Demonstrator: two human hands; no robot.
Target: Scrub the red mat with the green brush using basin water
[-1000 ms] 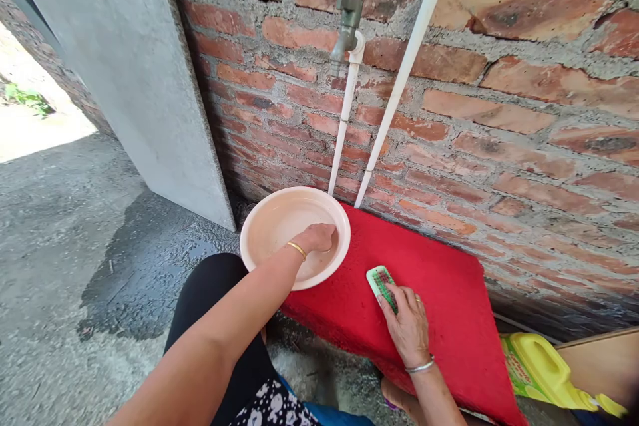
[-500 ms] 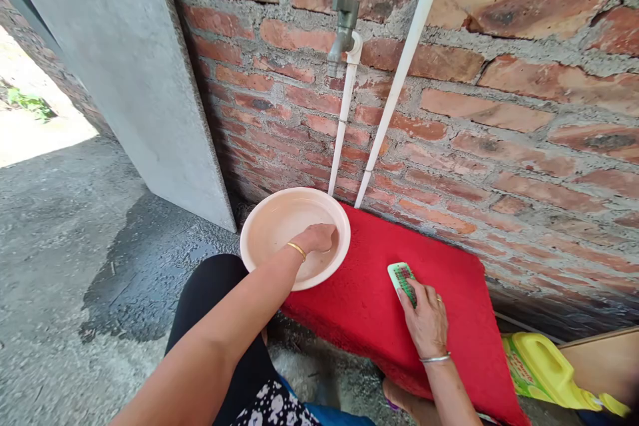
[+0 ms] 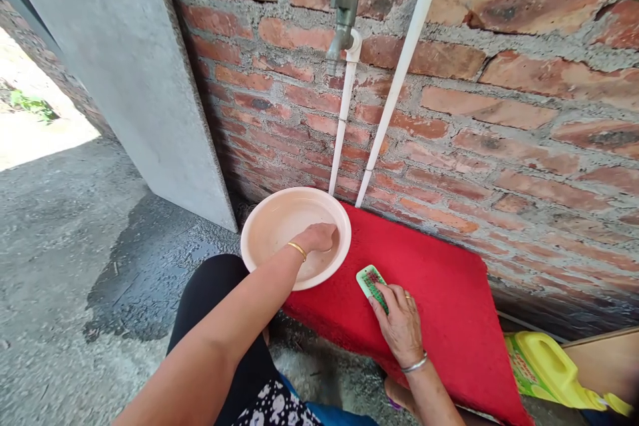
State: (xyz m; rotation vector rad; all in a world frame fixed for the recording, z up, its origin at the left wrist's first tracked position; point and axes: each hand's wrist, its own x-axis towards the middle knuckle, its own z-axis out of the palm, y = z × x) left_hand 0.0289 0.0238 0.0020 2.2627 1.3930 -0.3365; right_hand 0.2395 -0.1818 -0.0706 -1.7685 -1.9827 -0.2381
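My right hand [image 3: 399, 326] grips a green scrub brush [image 3: 372, 283] with its bristles facing up, just over or on the red cloth [image 3: 449, 293]; which of the two I cannot tell. To the left, a pale pink basin [image 3: 252, 259] holds shallow water. Inside its right side is my left hand [image 3: 319, 237], fingers curled down and closed, with the tips hidden. Whether anything is in that hand does not show.
A brick wall with a tap [image 3: 342, 30] and white pipes [image 3: 399, 73] rises behind the cloth. One grey slab [image 3: 144, 73] leans at the left, beside wet concrete floor [image 3: 144, 273]. A yellow jug [image 3: 552, 369] lies at the lower right.
My right hand has moved left with the scrub brush, closer to the basin. My left hand stays in the basin, practically unmoved.
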